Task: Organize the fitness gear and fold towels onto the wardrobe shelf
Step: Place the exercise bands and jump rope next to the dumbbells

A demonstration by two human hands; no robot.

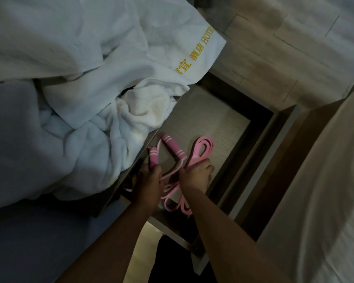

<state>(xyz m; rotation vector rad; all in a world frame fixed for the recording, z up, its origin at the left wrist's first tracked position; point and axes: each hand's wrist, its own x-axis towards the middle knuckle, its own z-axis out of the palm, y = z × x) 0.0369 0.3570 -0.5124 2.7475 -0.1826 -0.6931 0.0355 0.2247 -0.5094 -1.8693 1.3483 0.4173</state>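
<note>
Hands and skipping rope above a wardrobe shelf, seen from the head camera looking down. Two bare forearms enter from the lower edge.

One pink skipping rope [178, 180] with two pink handles, each ringed with white stripes. The left hand [147, 180] has its fingers clenched around the lower end of the first handle [152, 157], which points up and away from the person. The second handle [173, 147] lies slanted between the two hands, its lower end beside the right hand [196, 174]; whether that hand also holds it cannot be told. The right hand's fingers are grasping a bundle of cord coils [201, 148], which fan out beyond the knuckles, while further loops hang below both hands. The whole rope sits just over the near part of the grey wood-grain shelf [213, 119], and contact with the board cannot be judged.

Two white towels at left, overlapping the shelf's left edge: one large towel [110, 58] with yellow embroidered lettering along its hem, and one crumpled towel [143, 111] beneath it. Pale plank floor [274, 37] at upper right.
</note>
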